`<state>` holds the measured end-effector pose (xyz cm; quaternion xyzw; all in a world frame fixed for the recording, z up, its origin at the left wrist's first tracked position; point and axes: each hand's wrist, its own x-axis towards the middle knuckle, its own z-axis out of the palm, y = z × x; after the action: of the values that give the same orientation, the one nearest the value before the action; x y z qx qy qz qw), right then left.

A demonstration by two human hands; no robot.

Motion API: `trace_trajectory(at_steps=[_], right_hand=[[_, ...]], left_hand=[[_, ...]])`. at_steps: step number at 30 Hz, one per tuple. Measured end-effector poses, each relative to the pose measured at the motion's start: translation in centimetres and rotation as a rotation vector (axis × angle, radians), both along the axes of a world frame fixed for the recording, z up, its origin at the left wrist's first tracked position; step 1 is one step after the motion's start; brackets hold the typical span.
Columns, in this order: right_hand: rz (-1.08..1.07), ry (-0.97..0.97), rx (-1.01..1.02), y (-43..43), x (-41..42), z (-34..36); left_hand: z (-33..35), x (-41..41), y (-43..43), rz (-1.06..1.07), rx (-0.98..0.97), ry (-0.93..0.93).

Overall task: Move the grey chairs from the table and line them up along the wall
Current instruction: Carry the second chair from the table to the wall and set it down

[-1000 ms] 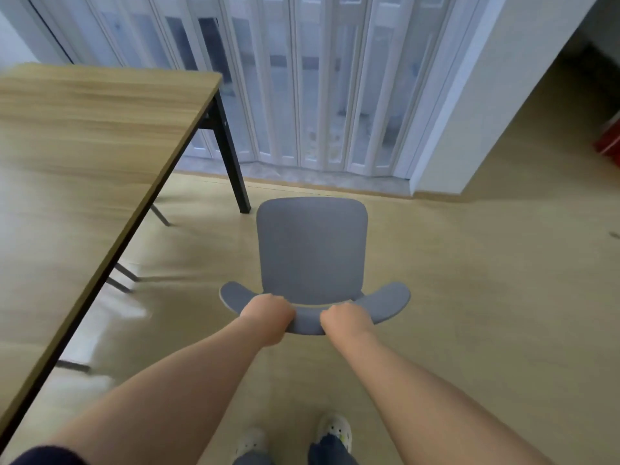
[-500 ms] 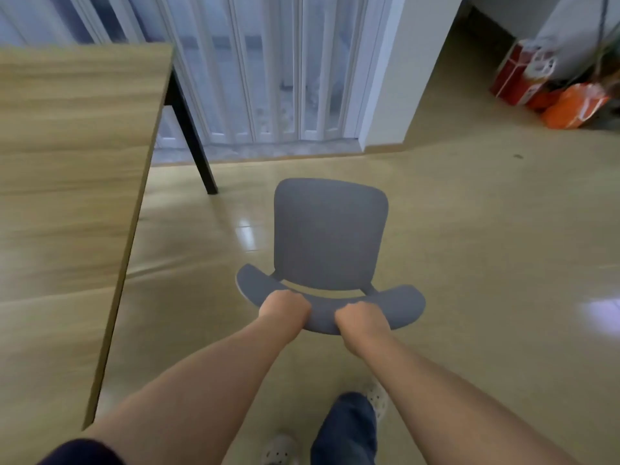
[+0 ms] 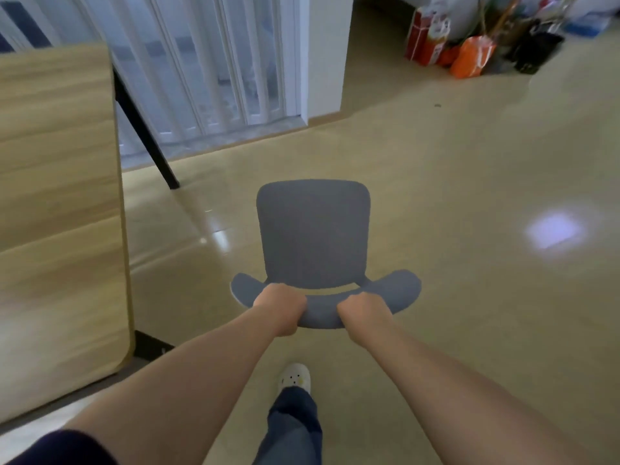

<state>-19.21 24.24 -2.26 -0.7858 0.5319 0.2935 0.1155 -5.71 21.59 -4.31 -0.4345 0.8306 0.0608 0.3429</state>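
Room: glossy tan floor point(image 3: 469, 203); folding door point(image 3: 201, 62) at 11 o'clock, white wall point(image 3: 325, 45) at 12 o'clock, bags point(image 3: 469, 55) at 1 o'clock.
Counter point(image 3: 57, 196): wooden, along the left edge from 8 to 10 o'clock.
Chair point(image 3: 313, 236): grey, centre of view, apart from the counter; seat points to 12 o'clock, backrest point(image 3: 396, 290) nearest the person.
Left grip point(image 3: 280, 308): clenched round the backrest, left of its middle.
Right grip point(image 3: 364, 313): clenched round the backrest, right of its middle.
Step in hand: judged as moving the chair toward a wall.
Method: hold both grips level so the chair does not swing; steer wide of the counter corner at 8 o'clock; mind the shoe point(image 3: 294, 377) at 6 o'clock; set all legs down together, backrest to the wall.
Hidden: the chair legs lie under the seat, so lifted or grounded cannot be told; the fingers wrap out of sight; other chairs and the row's place are not in view.
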Motion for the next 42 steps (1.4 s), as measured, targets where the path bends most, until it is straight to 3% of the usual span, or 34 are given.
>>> trace_trajectory(at_steps=[6, 12, 25, 29, 42], right_hand=[[-0.065, -0.022, 0.059, 13.7, -2.9, 0.3], [-0.159, -0.058, 0.01, 22.2, -1.6, 1.0], [-0.348, -0.037, -0.042, 35.4, 10.1, -0.3], [-0.414, -0.05, -0.037, 40.8, 15.5, -0.3], [-0.515, -0.016, -0.031, 55.8, 22.8, 0.1]], left_hand=[[-0.4, -2.7, 13.2, -0.051, 0.053, 0.004], [0.0, -1.2, 20.1, -0.083, 0.053, 0.02], [0.3, 9.2, 30.6, -0.295, -0.052, 0.005], [0.6, 14.2, 35.3, -0.346, 0.007, 0.013], [0.6, 21.5, 49.9, -0.303, 0.091, 0.13]])
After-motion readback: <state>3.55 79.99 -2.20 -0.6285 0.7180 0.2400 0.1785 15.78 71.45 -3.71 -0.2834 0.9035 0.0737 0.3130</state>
